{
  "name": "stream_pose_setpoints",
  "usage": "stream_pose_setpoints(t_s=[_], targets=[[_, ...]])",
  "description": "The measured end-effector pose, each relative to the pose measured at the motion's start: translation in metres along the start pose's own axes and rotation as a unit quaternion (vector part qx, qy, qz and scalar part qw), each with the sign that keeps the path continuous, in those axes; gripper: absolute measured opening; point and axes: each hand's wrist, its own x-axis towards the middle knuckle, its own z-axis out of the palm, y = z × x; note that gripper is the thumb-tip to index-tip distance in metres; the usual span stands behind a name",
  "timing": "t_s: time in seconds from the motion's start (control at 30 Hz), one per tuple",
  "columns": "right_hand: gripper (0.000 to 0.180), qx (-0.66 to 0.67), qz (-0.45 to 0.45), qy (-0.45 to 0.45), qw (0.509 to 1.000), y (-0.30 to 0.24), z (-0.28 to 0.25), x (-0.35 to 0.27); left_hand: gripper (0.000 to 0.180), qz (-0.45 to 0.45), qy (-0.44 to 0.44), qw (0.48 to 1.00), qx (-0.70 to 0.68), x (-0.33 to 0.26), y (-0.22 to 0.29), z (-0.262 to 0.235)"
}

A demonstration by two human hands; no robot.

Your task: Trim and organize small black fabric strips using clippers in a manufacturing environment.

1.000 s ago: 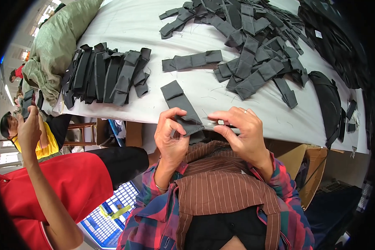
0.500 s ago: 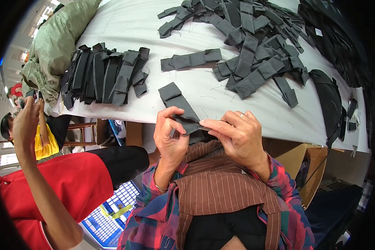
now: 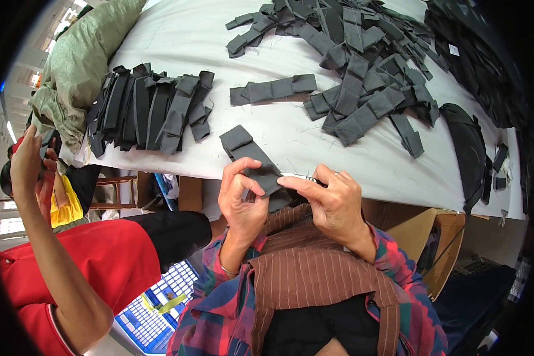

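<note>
My left hand (image 3: 242, 199) pinches a dark grey fabric strip (image 3: 248, 148) with folded, stitched sections, just over the table's near edge. The strip's far end points up and left; its lower end hangs near my apron. My right hand (image 3: 332, 204) is closed, its thumb and forefinger at the strip's right edge. A small shiny metal tool (image 3: 310, 178) shows between those fingers; most of it is hidden. Beyond my hands, a single similar strip (image 3: 273, 89) lies on the white table (image 3: 172, 167).
Left on the table is a row of stacked strips (image 3: 154, 110); far right, a loose heap of them (image 3: 368, 71). A green cloth bundle (image 3: 80, 65) and black bags (image 3: 463, 148) flank the table. At my left, a co-worker in red (image 3: 89, 261) holds something dark. A blue crate (image 3: 154, 320) stands below.
My right hand has shifted slightly left and turned, so the metal tool now shows. The strip has tilted a little in my left hand. The co-worker's hands have moved.
</note>
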Motion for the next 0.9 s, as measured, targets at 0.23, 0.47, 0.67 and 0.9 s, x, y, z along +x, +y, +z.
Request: stream_pose_setpoints(t_s=[0.23,0.47,0.67,0.9], targets=[[0.030,0.218,0.117,0.062,0.967,0.007,-0.007,0.009,0.028,-0.009,0.008,1.000,-0.010,-0.002,-0.007,-0.003],[0.017,0.095,0.013,-0.007,0.995,0.006,-0.008,0.010,0.029,0.026,0.026,0.998,0.041,0.002,-0.002,0.002],[0.013,0.090,0.019,0.009,0.996,0.006,-0.003,0.008,0.029,0.039,0.019,0.997,0.065,0.002,0.000,0.004],[0.009,0.113,0.045,0.002,0.993,0.008,-0.006,0.009,0.029,0.031,0.013,0.999,0.040,-0.001,-0.002,0.004]])
